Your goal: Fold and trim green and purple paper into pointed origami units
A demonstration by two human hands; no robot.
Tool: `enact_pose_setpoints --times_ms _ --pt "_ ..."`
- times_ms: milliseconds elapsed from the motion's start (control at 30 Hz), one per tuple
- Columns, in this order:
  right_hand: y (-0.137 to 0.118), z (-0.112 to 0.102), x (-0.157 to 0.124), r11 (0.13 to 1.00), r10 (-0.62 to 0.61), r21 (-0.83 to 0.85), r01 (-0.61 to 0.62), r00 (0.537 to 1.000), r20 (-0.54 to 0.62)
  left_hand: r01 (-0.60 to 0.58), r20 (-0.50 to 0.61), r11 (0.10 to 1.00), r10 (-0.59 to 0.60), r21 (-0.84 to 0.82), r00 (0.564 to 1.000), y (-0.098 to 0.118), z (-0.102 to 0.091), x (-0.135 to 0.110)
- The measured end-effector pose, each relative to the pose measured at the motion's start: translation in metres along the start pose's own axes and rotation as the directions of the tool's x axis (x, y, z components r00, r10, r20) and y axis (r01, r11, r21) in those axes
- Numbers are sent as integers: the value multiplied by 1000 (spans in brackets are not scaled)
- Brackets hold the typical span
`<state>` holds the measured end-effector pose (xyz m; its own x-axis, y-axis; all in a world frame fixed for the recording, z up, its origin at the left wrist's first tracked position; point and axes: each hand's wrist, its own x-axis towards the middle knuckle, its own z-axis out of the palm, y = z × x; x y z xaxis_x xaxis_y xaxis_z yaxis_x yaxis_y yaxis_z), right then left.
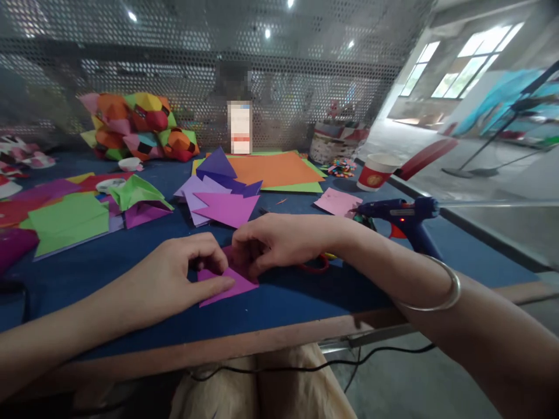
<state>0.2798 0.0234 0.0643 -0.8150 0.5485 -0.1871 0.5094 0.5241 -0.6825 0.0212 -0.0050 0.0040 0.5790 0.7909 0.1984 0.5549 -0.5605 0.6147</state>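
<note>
A folded piece of magenta paper [229, 286] lies on the blue tabletop close to the front edge. My left hand [183, 269] is closed on it, thumb flat along the near part and fingers curled over the left side. From the right, my right hand [283, 241] bends over the paper's far right edge, thumb and fingers pinched there; its fingertips are partly hidden. Just beyond lie folded magenta paper [233, 208] and lilac paper [198, 195], with a purple piece [216, 166] behind. Red-handled scissors [318, 265] show partly beneath my right forearm.
A blue glue gun [395, 212] with a lit red light lies right, near pink paper [338, 202] and a paper cup [378, 173]. Orange sheets [279, 170] lie at the back. Left are green paper [70, 224] and a stacked paper model [140, 125]. A perforated screen [279, 75] stands behind.
</note>
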Motion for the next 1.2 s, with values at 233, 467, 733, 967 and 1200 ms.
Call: enact_pose_setpoints --times_ms 233,467,733,967,1200 --pt "2 -3 1 1000 -24 14 24 1000 19 108 110 994 -105 -19 988 9 -4 10" --pt "-4 -4 1 1000 3 14 -3 1000 19 68 98 997 -70 28 993 10 -2 7" --pt "-4 -7 0 1000 -8 8 7 1000 29 31 85 998 -36 62 996 7 -1 6" --pt "-2 -7 2 999 -35 -12 35 999 20 1 71 998 -6 61 997 7 -3 7" --pt "4 -7 5 1000 -23 15 23 999 33 19 62 997 -24 79 998 10 1 7"
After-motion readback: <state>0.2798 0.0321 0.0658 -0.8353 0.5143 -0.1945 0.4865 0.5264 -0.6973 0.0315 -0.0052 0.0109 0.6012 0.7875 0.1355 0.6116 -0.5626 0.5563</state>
